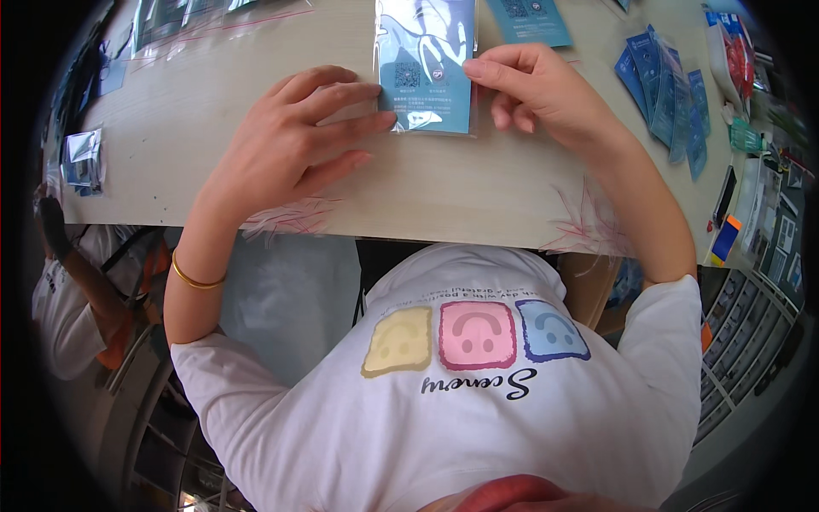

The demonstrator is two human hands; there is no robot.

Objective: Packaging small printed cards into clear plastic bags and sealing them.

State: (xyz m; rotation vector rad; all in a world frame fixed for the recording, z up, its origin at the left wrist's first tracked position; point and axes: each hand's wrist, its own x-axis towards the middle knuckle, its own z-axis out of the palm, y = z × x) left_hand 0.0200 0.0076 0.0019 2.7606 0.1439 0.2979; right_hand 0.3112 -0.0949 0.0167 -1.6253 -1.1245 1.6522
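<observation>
A clear plastic packet (431, 104) with a blue printed card inside lies on the pale table, at the far middle of the view. At its right edge, my right hand (546, 92) pinches the plastic between thumb and forefinger, its other fingers curled below. My left hand (294, 141) rests along the opposite side with fingers stretched and apart. Two of its fingertips touch the packet's left edge, while the thumb stays off it. Shiny glare covers the upper part of the packet, and its far end runs out of the picture.
Another blue card (533, 24) lies behind my right hand. Several blue packets (657, 94) overlap at the right. Smaller packets (83, 160) sit at the left edge. Thin red-edged plastic strips (294, 215) gather along the table's front edge. A co-worker's arm (90, 286) shows at left.
</observation>
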